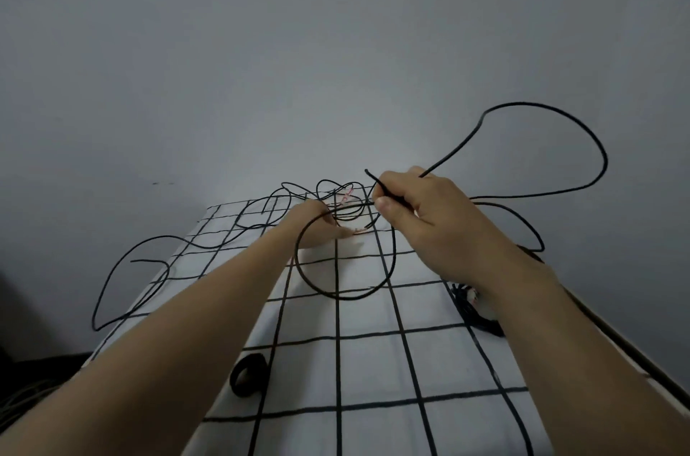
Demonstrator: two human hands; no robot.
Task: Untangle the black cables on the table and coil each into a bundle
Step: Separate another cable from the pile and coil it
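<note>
Before the grey wall, your white gridded tabletop carries the black cables, tangled at its far end. Your right hand pinches one cable end, raised. Your left hand reaches the tangle; you cannot tell its grip. A black ring lies nearer you.

**Two Hands at the Cable Tangle**

The right hand pinched a black cable, its end poking up past the fingers. A loop hung below the fingers of both hands. The left hand reached the tangle; its grip was unclear.
</note>
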